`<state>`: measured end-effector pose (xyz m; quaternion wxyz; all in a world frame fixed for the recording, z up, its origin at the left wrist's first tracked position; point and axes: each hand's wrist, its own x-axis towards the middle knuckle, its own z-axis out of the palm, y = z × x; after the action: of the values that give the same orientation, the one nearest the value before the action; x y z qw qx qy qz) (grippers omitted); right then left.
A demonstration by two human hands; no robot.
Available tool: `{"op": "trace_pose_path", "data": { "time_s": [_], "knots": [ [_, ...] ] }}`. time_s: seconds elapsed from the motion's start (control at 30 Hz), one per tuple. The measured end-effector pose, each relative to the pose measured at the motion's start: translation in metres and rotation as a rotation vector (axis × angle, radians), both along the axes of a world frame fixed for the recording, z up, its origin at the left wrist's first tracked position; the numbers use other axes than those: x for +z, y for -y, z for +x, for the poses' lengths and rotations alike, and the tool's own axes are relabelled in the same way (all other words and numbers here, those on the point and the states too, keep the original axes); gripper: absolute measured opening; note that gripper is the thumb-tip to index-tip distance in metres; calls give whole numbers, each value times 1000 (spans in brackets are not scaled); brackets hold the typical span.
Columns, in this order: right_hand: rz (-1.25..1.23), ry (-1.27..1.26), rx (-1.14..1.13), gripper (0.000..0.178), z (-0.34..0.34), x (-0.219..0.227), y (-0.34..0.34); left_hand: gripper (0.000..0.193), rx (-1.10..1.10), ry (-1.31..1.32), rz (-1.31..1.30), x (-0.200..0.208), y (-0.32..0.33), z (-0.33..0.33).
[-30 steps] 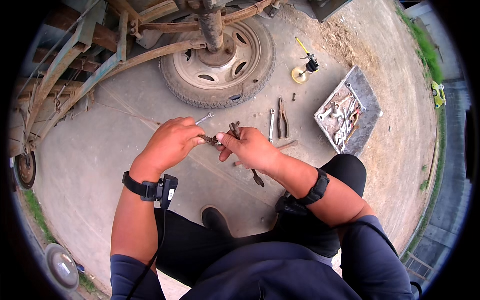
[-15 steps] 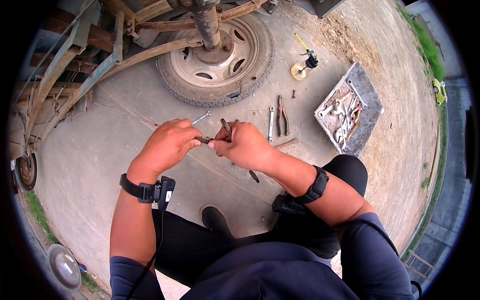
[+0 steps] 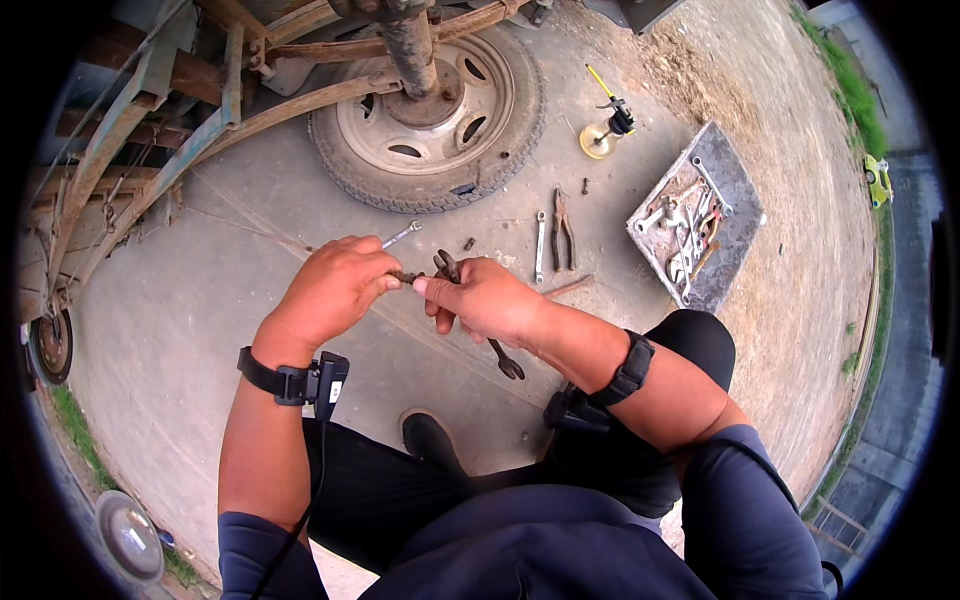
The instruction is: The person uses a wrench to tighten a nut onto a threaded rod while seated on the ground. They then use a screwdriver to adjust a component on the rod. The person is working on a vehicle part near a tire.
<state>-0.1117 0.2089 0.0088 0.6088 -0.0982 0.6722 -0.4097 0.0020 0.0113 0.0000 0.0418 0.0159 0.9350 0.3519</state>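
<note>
Between the thumb and finger of my left hand (image 3: 335, 290) is a small rusty bolt (image 3: 405, 277). My right hand (image 3: 490, 300) is closed around a dark double open-ended wrench (image 3: 507, 364); one jaw shows above the fingers, the other below the palm. The right thumb and a fingertip touch the bolt's other end. A silver wrench (image 3: 404, 235) sticks out past my left knuckles; I cannot tell whether it is gripped or lies on the ground. A small rusty nut-like piece (image 3: 470, 243) lies on the concrete just beyond my right hand.
A wheel with a tyre (image 3: 430, 180) lies flat under a rusty vehicle frame (image 3: 150, 150). To the right are a combination wrench (image 3: 540, 247), pliers (image 3: 565, 230), a rusty rod (image 3: 570, 286), an oil can (image 3: 603, 135) and a metal tray (image 3: 735, 250) of tools.
The dark wrench has turned in my right hand, its lower end swinging further out, and some right fingers have loosened. The small rusty piece beyond the hand now shows. My left hand stays nearly still.
</note>
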Motion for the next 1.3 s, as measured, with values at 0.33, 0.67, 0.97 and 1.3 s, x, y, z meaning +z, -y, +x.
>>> {"op": "trace_pose_path", "data": {
  "time_s": [0.33, 0.67, 0.97, 1.3],
  "knots": [
    [-179, -1149, 380, 34, 9, -9, -9, 13, 14, -9, -11, 0, -1, 0],
    [40, -189, 90, 50, -7, 5, -1, 11, 26, 15, -2, 3, -1, -1],
    [-83, -802, 219, 33, 4, 3, -6, 11, 20, -8, -15, 2, -2, -1],
    [-167, -1223, 284, 24, 12, 4, -8, 11, 14, -12, -9, 4, -1, -1]
  ]
}}
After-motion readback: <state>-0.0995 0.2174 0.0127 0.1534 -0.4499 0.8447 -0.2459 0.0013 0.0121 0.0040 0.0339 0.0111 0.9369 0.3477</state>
